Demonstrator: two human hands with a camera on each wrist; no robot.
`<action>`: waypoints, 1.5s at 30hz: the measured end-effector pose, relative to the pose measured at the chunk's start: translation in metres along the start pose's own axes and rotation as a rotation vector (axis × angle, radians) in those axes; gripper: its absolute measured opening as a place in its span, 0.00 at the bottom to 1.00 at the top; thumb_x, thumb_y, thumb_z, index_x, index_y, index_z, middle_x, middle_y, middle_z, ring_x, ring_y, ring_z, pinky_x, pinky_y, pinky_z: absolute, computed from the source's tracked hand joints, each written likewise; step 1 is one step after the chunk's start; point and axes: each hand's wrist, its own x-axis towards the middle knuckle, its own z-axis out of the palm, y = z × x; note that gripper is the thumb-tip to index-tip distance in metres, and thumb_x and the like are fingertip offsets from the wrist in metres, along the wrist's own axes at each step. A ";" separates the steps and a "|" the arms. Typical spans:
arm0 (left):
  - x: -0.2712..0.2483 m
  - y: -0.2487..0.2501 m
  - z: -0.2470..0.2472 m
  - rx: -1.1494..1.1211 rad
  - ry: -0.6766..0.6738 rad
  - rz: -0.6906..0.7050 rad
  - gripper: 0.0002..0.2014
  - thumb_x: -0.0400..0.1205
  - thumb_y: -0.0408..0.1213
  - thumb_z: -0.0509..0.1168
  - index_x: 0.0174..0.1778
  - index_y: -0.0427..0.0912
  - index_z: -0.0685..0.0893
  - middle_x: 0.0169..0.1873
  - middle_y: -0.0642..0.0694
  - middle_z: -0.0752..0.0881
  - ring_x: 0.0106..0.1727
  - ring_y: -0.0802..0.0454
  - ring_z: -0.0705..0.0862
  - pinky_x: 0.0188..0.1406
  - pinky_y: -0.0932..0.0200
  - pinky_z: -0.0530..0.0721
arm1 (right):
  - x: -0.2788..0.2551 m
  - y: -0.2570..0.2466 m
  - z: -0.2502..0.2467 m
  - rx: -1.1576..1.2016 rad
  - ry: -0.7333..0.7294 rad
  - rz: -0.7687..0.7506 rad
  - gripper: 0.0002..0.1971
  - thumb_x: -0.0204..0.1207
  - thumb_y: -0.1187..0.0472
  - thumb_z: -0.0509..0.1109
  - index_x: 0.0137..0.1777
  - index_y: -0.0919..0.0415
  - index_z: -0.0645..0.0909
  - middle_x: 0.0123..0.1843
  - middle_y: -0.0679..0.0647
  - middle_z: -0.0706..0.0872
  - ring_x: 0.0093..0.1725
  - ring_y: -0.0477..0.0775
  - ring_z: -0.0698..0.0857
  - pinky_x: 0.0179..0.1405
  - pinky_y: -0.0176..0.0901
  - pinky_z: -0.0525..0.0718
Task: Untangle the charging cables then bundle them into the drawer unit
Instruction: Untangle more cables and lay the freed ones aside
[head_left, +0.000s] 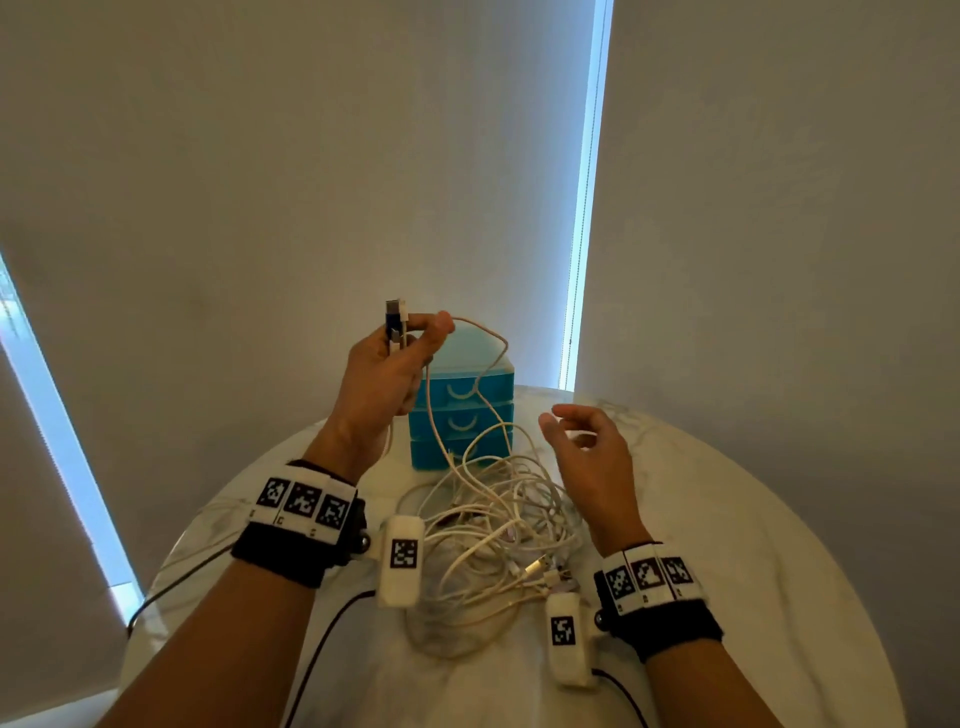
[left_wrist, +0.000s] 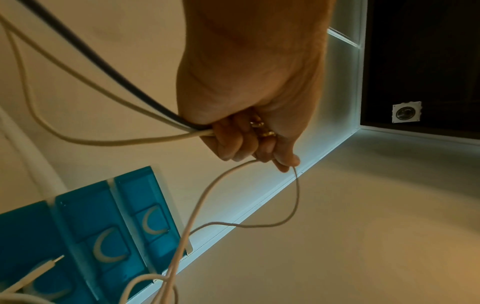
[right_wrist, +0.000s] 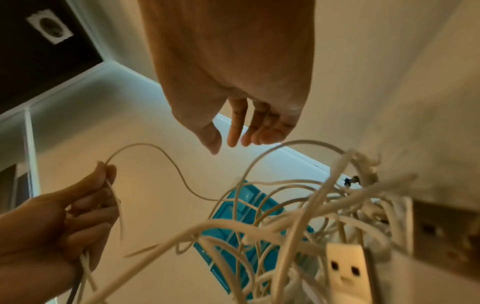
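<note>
The left hand (head_left: 382, 364), raised at eleven o'clock, pinches cable plugs (head_left: 395, 325) between thumb and fingers, likely keeping freed ends clear. The right hand (head_left: 587, 457) hovers loose-fingered and empty at two o'clock over the tangled cables (head_left: 498, 525) mid-tabletop (head_left: 753, 519), probably choosing a strand. The closed blue drawer unit (head_left: 462, 415) waits at twelve.
</note>
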 end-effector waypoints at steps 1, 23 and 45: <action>-0.003 0.000 0.001 -0.005 -0.023 0.008 0.20 0.87 0.54 0.74 0.67 0.42 0.91 0.26 0.54 0.70 0.26 0.56 0.62 0.21 0.62 0.63 | -0.001 0.001 0.003 -0.041 -0.047 -0.004 0.09 0.86 0.46 0.75 0.63 0.44 0.87 0.60 0.42 0.89 0.60 0.42 0.86 0.59 0.45 0.87; -0.031 -0.071 -0.010 -0.216 0.003 -0.217 0.16 0.93 0.53 0.64 0.64 0.44 0.84 0.32 0.53 0.71 0.25 0.59 0.61 0.19 0.65 0.59 | 0.002 0.005 0.002 0.119 -0.116 0.059 0.07 0.83 0.52 0.81 0.55 0.53 0.95 0.51 0.46 0.95 0.46 0.51 0.96 0.40 0.37 0.92; -0.040 -0.067 -0.019 -0.224 0.026 -0.158 0.16 0.87 0.54 0.70 0.60 0.45 0.90 0.41 0.48 0.85 0.23 0.58 0.61 0.23 0.59 0.55 | -0.019 -0.049 -0.004 0.249 -0.327 0.114 0.27 0.85 0.55 0.78 0.80 0.47 0.72 0.59 0.54 0.97 0.48 0.60 0.96 0.33 0.43 0.88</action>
